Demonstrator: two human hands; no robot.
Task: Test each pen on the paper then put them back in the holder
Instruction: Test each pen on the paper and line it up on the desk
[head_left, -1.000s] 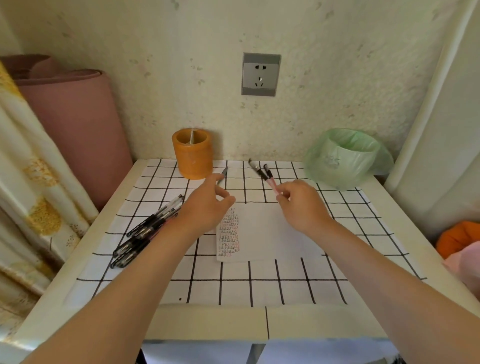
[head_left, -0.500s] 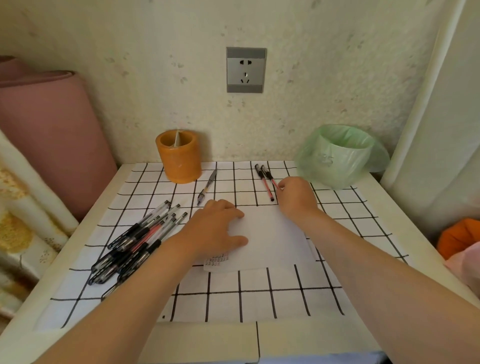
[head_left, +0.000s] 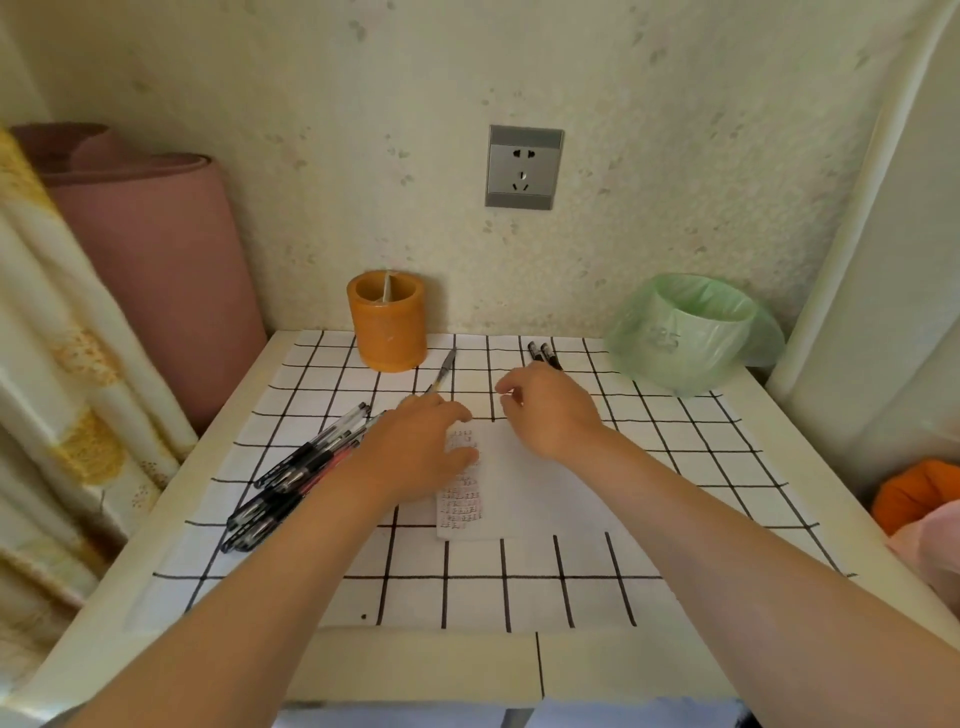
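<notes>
Left hand (head_left: 415, 452) is down on the left side of the paper (head_left: 524, 488), mid-desk. Its fingers (head_left: 447, 413) are straight and close together and hold nothing, with the palm flat on the sheet. That reads as pinning the page so it won't skid under a nib. The scribbled test marks run down the strip just beside that hand, so there is fresh white space to the right. Now the right hand (head_left: 550, 410), just past the paper's far edge: its fingers (head_left: 511, 387) are curled in, right over the tails of the two pens (head_left: 541, 351) lying toward the desk's (head_left: 431, 667) back edge. Only their black caps poke out beyond the knuckles. Whether it has one pinched or is only hovering over them I cannot tell, because the hand hides the contact. A lone pen (head_left: 444, 370) lies slanted between the holder (head_left: 387, 332) and the left hand, apart from the rest. The big pile (head_left: 306, 470) fans out toward the left edge, in easy reach of the left arm. The holder stands at the back edge, left of centre, with no pen showing above its rim, so by the look of it the returns have hardly begun. A bin (head_left: 691, 338) sits in the back right corner, clear of the action.
</notes>
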